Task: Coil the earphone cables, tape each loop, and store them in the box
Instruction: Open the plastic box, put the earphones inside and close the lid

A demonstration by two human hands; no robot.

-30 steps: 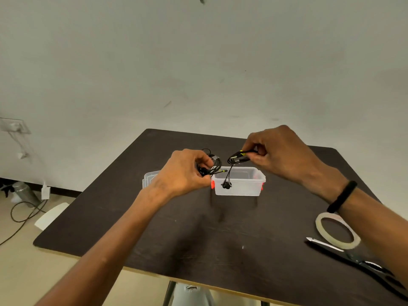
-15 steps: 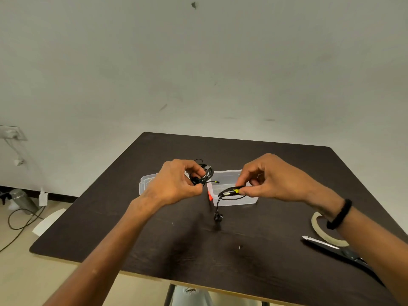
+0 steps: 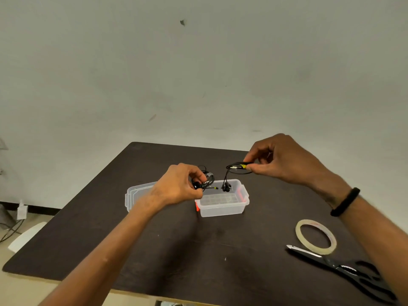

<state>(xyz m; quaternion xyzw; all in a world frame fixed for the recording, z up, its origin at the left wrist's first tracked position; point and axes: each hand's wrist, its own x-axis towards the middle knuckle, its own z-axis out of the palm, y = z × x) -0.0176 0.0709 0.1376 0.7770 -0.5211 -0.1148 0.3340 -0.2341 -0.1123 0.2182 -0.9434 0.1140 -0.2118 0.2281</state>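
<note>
**Two coiled earphones held above the open box**

We see the right hand [image 3: 284,160] pinching one coiled earphone cable [image 3: 237,167], its earbuds dangling into the clear box [image 3: 223,208]. The left hand [image 3: 178,186] grips a second coil [image 3: 206,183] just left of the box. The lid [image 3: 136,193] lies behind the left wrist. The dark table [image 3: 176,250] stands against a pale wall [image 3: 198,74]; a tape roll [image 3: 315,236] and scissors [image 3: 344,269] lie to the right. Since half a second ago, the right hand has risen, lifting the earbuds off the table.
</note>
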